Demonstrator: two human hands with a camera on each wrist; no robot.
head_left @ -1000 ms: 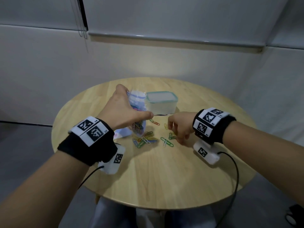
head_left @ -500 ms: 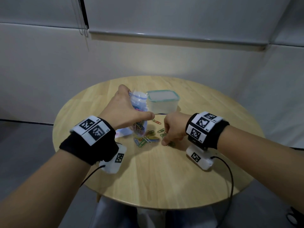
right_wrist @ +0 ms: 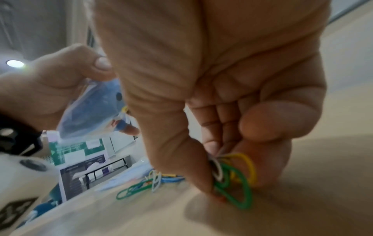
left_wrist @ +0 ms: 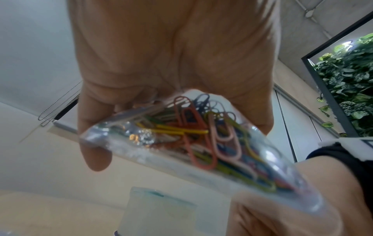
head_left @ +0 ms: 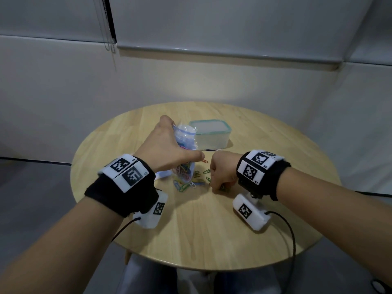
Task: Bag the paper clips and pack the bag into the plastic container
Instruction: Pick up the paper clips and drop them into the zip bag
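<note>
My left hand (head_left: 169, 149) holds a clear zip bag (head_left: 186, 145) upright above the round wooden table (head_left: 212, 230); the bag (left_wrist: 212, 140) is partly filled with coloured paper clips. My right hand (head_left: 220, 177) is down on the table, and its thumb and fingers pinch a few green, yellow and white paper clips (right_wrist: 234, 178). Several loose paper clips (head_left: 191, 183) lie on the table between my hands, with more of these clips (right_wrist: 145, 183) to the left of my right hand. The plastic container (head_left: 212, 134), teal-rimmed lid on, stands just behind the bag.
A pale blue and white flat piece (head_left: 163, 174) lies on the table under my left hand. Grey walls and a window blind stand behind the table. Cables run from both wrist cameras off the near table edge.
My right hand has moved left and nearer along the table and closed over a few loose clips. My left hand keeps the bag in the same place.
</note>
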